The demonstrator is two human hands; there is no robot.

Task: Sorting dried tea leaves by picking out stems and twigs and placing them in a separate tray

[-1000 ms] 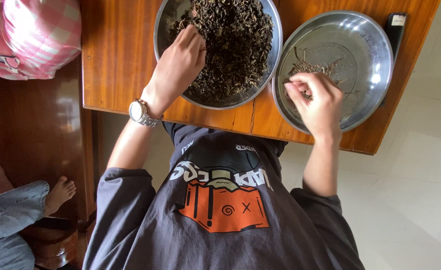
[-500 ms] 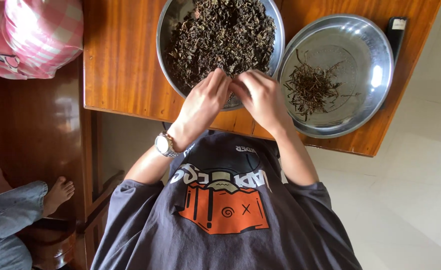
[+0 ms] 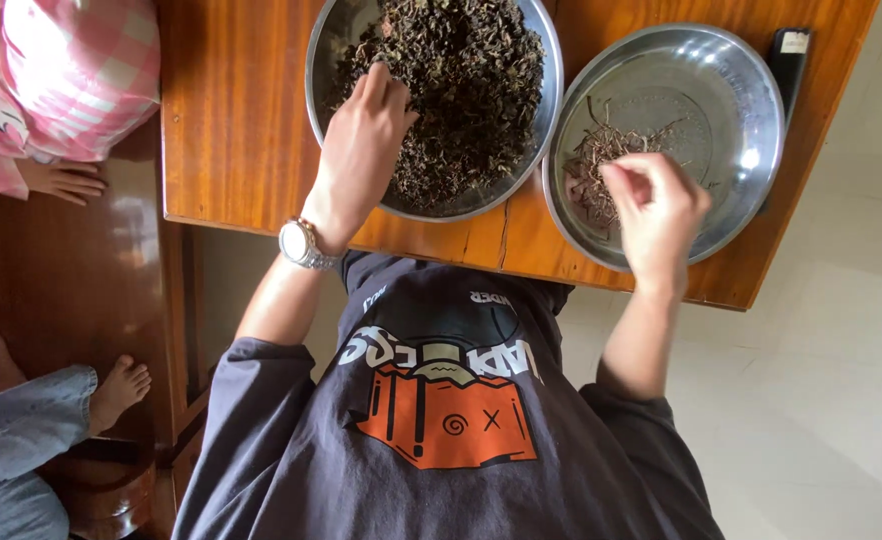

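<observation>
Dried leaves point(image 3: 461, 90) heaped high in big bowl point(image 3: 326, 60); left hand point(image 3: 361, 140) digging, fingers curled in. Right hand point(image 3: 656, 205) pinching stems (hard to see) over second bowl point(image 3: 741, 90); small stem pile point(image 3: 601, 160) sorted, most left.

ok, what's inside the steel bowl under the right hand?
The smaller steel bowl holds a thin scatter of brown stems near its left side; the rest is bare metal. The right hand hovers over the near part, covering whatever lies beneath it.
</observation>
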